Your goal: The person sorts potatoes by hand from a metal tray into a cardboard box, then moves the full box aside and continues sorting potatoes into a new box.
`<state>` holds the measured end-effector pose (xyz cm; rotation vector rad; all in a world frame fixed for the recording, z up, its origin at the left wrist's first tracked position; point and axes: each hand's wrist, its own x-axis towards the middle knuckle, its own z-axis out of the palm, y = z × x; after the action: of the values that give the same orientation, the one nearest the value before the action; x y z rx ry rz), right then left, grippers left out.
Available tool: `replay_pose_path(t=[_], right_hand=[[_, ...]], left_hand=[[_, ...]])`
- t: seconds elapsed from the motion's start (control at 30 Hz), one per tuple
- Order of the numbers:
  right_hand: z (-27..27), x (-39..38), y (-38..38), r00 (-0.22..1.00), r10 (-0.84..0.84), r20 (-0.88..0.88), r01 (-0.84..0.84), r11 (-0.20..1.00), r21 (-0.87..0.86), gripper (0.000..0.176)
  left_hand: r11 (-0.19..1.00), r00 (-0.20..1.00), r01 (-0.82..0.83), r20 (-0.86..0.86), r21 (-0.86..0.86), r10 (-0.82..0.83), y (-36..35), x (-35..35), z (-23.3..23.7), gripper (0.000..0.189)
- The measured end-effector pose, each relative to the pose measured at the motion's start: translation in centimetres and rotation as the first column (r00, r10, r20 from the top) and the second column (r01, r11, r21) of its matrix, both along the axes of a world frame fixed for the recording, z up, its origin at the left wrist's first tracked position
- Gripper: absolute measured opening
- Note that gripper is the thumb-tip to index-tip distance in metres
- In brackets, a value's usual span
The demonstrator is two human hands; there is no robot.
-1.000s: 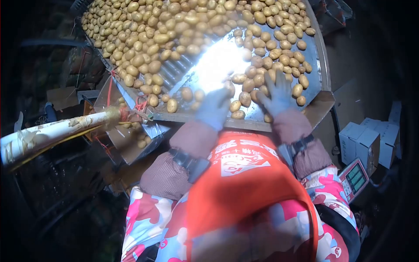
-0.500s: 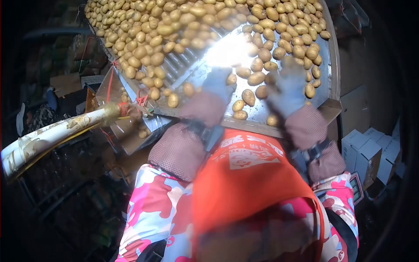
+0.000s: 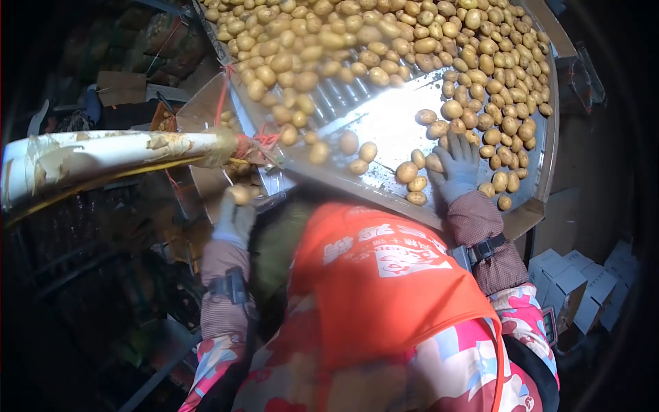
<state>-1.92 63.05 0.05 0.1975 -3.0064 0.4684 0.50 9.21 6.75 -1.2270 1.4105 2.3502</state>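
Many potatoes [image 3: 508, 89] cover the upper part of a metal sorting table [image 3: 384, 123]. My right hand [image 3: 458, 168], in a grey-blue glove, lies on the table with its fingers spread, touching potatoes at its fingertips and left side. Off the table's left side, my left hand [image 3: 235, 220], gloved alike, holds one potato [image 3: 239, 194] at its fingertips, beside an open box [image 3: 195, 182] with potatoes inside. Several loose potatoes [image 3: 368, 151] lie on the metal between the hands.
A taped white pipe [image 3: 117, 161] reaches in from the left, ending near red string [image 3: 264, 142] at the table corner. White cartons [image 3: 559, 281] stand at the lower right. The table's raised edge [image 3: 391, 204] runs in front of the orange apron [image 3: 384, 295].
My left hand has left the metal surface and moved down and left to the box, now with a potato. My right hand has flattened out among the potatoes. The view has shifted.
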Motion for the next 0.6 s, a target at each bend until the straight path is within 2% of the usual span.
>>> replay_pose_path(t=[0.03,0.1,0.17,0.2,0.23,0.27,0.3,0.33,0.37,0.4,0.43,0.47,0.5,0.53,0.57,0.6], right_hand=[[0.8,-0.1,-0.3,0.999,-0.008,0.035,0.008,1.0,0.004,0.055],[2.4,-0.4,-1.0,0.997,-0.04,0.066,0.041,0.999,-0.018,0.055],[4.4,-0.3,-2.3,0.994,-0.095,0.056,0.1,0.992,-0.075,0.055],[5.8,-0.3,-3.6,0.987,-0.15,0.058,0.159,0.965,-0.207,0.052],[6.8,-0.7,-5.2,0.976,-0.184,0.12,0.219,0.86,-0.461,0.051],[7.2,-0.7,-6.4,0.985,-0.149,0.083,0.17,0.822,-0.543,0.046],[7.6,-0.7,-7.6,0.993,-0.113,0.044,0.116,0.778,-0.618,0.043],[8.8,-0.8,-8.8,0.998,0.069,0.0,-0.056,0.814,-0.577,0.047],[11.0,-0.8,-9.4,0.968,0.248,0.034,-0.156,0.702,-0.695,0.049],[10.3,-0.4,-8.5,0.967,0.253,0.01,-0.174,0.693,-0.699,0.049],[8.2,-0.5,-7.3,0.966,0.256,-0.022,-0.198,0.686,-0.7,0.05],[7.4,-1.0,-5.3,0.971,0.239,0.002,-0.17,0.696,-0.697,0.049],[7.0,-1.5,-2.1,0.977,0.121,0.177,0.048,0.68,-0.732,0.047],[7.8,-2.4,2.0,0.926,-0.029,0.375,0.318,0.593,-0.74,0.046],[7.9,-3.5,6.0,0.838,-0.189,0.512,0.534,0.477,-0.698,0.045],[7.0,-4.6,10.4,0.77,-0.357,0.528,0.637,0.456,-0.621,0.045]], left_hand=[[0.98,0.993,-0.101,0.035,-0.172,0.109,-2.4,-0.9,-1.0,0.041],[0.954,0.981,-0.106,0.128,-0.279,0.147,-5.3,-2.2,-4.1,0.033],[0.988,0.965,0.068,0.259,-0.139,-0.03,-5.4,-4.5,-6.9,0.03],[0.974,0.959,0.226,0.172,0.019,-0.226,4.8,-5.2,0.9,0.032],[0.887,0.858,0.46,0.277,-0.039,-0.433,9.6,-4.5,2.6,0.038],[0.765,0.846,0.484,-0.005,0.424,-0.533,12.2,-3.4,1.7,0.039],[0.716,0.772,0.626,-0.116,0.31,-0.625,16.1,-3.8,2.8,0.041],[0.662,0.683,0.73,-0.21,0.17,-0.699,20.0,-4.1,4.0,0.043],[0.581,0.498,0.797,-0.363,-0.167,-0.788,22.6,-3.8,3.3,0.042],[0.473,0.329,0.779,-0.374,-0.411,-0.867,23.6,-4.0,3.0,0.041],[0.371,0.183,0.678,-0.344,-0.634,-0.921,24.6,-4.2,2.7,0.041],[0.252,0.111,0.606,-0.234,-0.755,-0.966,24.4,-4.5,2.6,0.041],[0.127,0.06,0.513,-0.112,-0.849,-0.992,24.0,-4.7,2.4,0.044],[0.313,0.232,0.706,-0.21,-0.635,-0.95,23.3,-4.4,1.2,0.041],[0.479,0.42,0.804,-0.235,-0.351,-0.877,22.2,-3.8,-0.6,0.038],[0.559,0.525,0.813,-0.211,-0.163,-0.825,21.5,-3.5,-1.3,0.035]])
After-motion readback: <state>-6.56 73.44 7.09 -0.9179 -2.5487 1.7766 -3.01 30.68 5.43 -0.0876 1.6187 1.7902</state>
